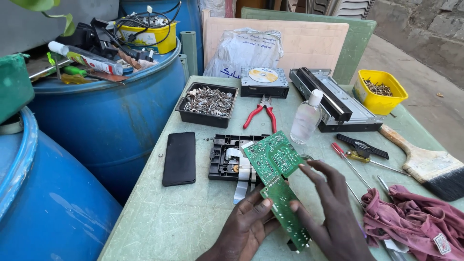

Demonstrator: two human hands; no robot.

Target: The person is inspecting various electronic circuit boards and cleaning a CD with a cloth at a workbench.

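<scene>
Above the table [183, 217], both hands clamp a green circuit board [278, 181], long axis running upper-left to lower-right.

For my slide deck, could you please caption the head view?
Left hand and right hand hold green circuit boards above a cluttered green table.
</scene>
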